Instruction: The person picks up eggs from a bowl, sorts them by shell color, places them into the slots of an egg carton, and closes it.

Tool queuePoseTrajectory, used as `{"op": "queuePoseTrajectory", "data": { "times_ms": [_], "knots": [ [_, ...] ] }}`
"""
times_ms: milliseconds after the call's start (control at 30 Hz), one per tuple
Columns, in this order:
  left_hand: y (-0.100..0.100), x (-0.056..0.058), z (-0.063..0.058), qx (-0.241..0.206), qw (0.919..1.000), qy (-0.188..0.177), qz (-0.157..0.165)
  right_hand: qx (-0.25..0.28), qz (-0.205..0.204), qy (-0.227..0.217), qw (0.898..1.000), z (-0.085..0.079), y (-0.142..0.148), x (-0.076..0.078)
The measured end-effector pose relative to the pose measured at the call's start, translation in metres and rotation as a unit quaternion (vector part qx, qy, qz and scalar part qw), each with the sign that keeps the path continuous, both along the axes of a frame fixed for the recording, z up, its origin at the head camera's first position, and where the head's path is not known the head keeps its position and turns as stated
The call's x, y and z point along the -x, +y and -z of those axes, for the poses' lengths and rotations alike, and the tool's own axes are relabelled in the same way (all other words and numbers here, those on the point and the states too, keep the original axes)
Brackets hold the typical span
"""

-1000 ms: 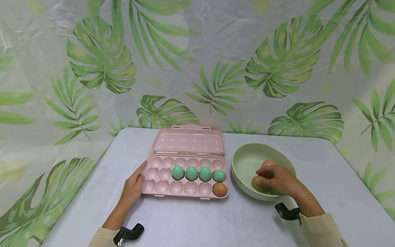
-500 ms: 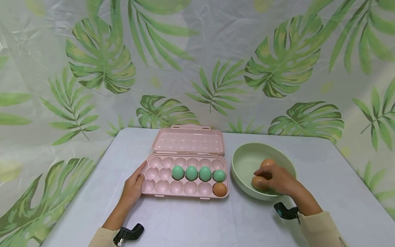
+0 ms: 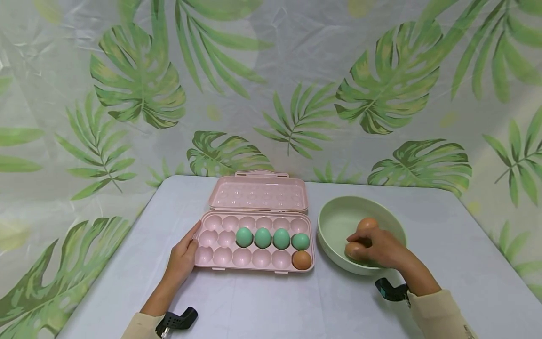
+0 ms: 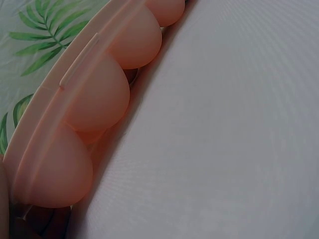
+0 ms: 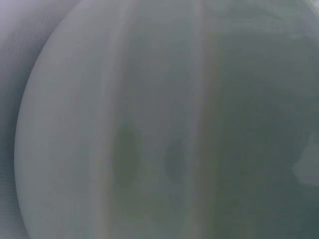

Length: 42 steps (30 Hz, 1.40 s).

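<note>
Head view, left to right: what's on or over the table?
Cream fabric left sleeve → left hand → open pink plastic egg tray → pale-green round bowl → cream fabric right sleeve.

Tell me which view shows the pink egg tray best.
The head view, because it shows the pink egg tray from above, nearly whole, with its lid open. The left wrist view shows only part of its side, from low down. The right wrist view shows none of it.

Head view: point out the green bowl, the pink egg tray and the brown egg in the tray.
Green bowl (image 3: 338,223): head view, bare inner wall at left.
Pink egg tray (image 3: 242,257): head view, an unfilled cup in the near row.
Brown egg (image 3: 302,260): head view, middle of its visible top.
</note>
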<state>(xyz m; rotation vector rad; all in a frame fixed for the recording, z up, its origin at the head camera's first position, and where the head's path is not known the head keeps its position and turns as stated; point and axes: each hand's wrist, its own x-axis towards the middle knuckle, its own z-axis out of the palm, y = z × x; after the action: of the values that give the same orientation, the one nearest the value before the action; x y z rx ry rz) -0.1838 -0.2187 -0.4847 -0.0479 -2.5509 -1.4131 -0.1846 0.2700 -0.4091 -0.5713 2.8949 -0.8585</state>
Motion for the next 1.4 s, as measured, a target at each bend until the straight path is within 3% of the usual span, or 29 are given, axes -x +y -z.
{"op": "queuePoseTrajectory", "data": {
  "times_ms": [700,1067,1400],
  "knots": [
    [0.002,-0.0001,-0.0023,-0.007,0.9999,-0.01,0.004,0.008,-0.015,0.01,1.0,-0.0001,0.0038,0.0011],
    [0.0024,0.0003,-0.0003,0.0,1.0,-0.01,-0.002,0.038,-0.038,0.0,0.999,-0.0027,0.0056,0.0029],
    [0.0017,-0.0002,-0.0007,0.0,0.9999,-0.01,-0.002,0.075,-0.031,0.008,0.997,-0.0017,0.0036,0.0045]
  ]
}}
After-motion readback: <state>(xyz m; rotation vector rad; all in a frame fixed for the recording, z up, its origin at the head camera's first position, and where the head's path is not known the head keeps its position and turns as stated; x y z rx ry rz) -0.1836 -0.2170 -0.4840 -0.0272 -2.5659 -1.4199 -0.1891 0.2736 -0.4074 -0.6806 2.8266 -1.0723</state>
